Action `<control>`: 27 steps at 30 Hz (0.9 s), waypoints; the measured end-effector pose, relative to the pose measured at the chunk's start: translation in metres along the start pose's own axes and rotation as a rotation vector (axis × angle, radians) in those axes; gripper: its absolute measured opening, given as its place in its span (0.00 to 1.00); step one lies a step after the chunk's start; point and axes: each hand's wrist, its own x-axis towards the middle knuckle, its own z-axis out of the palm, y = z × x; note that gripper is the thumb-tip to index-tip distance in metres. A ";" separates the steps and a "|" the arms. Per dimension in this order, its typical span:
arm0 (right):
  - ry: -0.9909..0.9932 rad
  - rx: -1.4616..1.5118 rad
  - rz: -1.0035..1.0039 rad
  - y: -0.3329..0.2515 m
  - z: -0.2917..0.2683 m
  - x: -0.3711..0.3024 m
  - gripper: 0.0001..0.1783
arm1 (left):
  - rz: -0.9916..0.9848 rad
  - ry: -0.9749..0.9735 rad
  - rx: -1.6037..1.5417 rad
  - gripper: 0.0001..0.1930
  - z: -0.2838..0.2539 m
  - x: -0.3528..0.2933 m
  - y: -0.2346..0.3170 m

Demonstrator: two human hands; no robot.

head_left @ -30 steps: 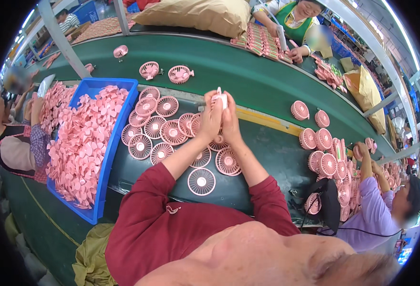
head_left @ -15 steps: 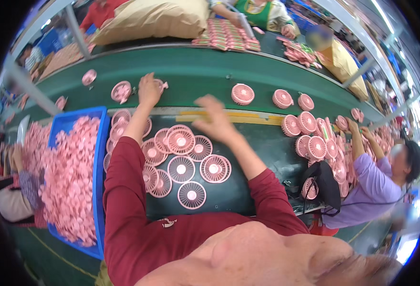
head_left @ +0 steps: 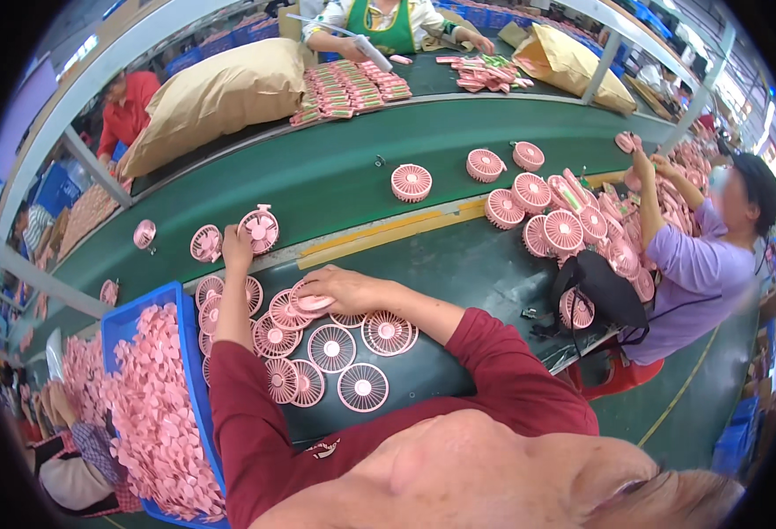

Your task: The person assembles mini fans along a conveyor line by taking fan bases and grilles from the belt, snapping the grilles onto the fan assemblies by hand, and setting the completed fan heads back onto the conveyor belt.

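Note:
My left hand [head_left: 237,249] is closed on the edge of a pink round fan housing [head_left: 263,231] with blades inside, at the near side of the green conveyor belt. Just left of that hand lies another open fan housing [head_left: 205,243]. My right hand [head_left: 345,289] grips a pink fan grille [head_left: 311,301] above the pile, its fingers over the top. Around and below it, several loose round grilles overlap on the dark table, among them a flat grille [head_left: 363,387] near my body and a stacked pair [head_left: 389,332] under my right forearm.
A blue crate [head_left: 196,370] full of pink fan blades stands at my left. Assembled fan heads [head_left: 412,182] sit on the belt [head_left: 335,167]. At the right, more fans are heaped beside a black bag [head_left: 612,295] and a co-worker [head_left: 701,234]. Paper sacks [head_left: 220,97] lie across the belt.
My right hand has come down and left onto the grille pile and taken hold of a grille. My left hand has drawn the fan housing nearer. The view has turned.

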 end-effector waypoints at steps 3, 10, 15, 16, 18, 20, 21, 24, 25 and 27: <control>0.147 0.065 0.034 0.020 -0.027 -0.007 0.18 | -0.313 -0.150 -0.689 0.16 0.007 -0.020 0.054; 0.522 0.593 0.281 0.007 -0.059 -0.010 0.27 | -0.517 -0.442 -1.613 0.25 -0.024 -0.109 0.185; 0.595 0.371 0.249 -0.005 -0.042 -0.011 0.32 | -0.660 -0.335 -1.541 0.27 -0.028 -0.152 0.205; 0.619 0.219 0.188 -0.008 -0.042 -0.013 0.31 | -0.721 -0.335 -1.544 0.26 -0.033 -0.155 0.216; 0.593 0.082 0.159 -0.014 -0.043 -0.017 0.27 | -0.765 -0.391 -1.574 0.26 -0.035 -0.158 0.219; 0.671 -0.145 -0.049 -0.006 -0.034 -0.013 0.25 | -0.802 -0.410 -1.674 0.26 -0.032 -0.160 0.218; 0.593 -0.070 -0.054 -0.003 -0.029 -0.014 0.24 | -0.800 -0.436 -1.742 0.25 -0.030 -0.160 0.218; 0.467 -0.146 -0.119 -0.021 -0.020 -0.014 0.35 | -0.700 -0.432 -1.836 0.24 -0.032 -0.162 0.215; 0.472 -0.147 -0.115 -0.024 -0.025 -0.018 0.35 | -0.664 -0.409 -1.773 0.25 -0.033 -0.161 0.215; 0.354 -0.155 -0.130 -0.026 -0.031 -0.023 0.47 | -0.674 -0.377 -1.735 0.24 -0.037 -0.166 0.218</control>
